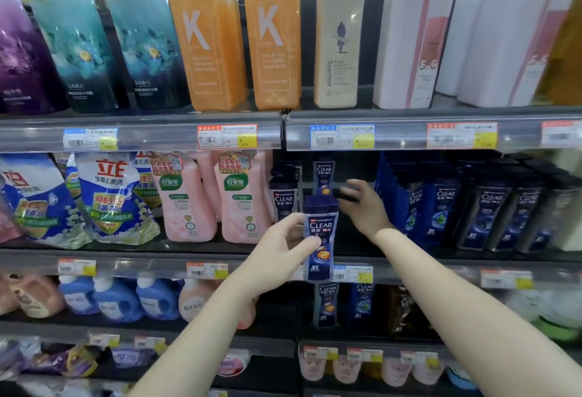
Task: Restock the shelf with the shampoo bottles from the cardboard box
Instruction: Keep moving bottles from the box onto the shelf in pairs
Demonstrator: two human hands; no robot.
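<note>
A Clear shampoo bottle is brought to the gap in the middle shelf.

From the head camera: the left hand (pixel 280 247) has its fingers (pixel 310 243) closed around the lower body of the Clear shampoo bottle (pixel 320 236), upright with the label outward, probably so it faces the shopper. Beyond these fingers the right hand (pixel 362 204) reaches into the shelf (pixel 409 259); its fingers seem to close on a dark bottle cap (pixel 346 193), perhaps pushing stock back, but blur prevents certainty. No cardboard box is visible.
</note>
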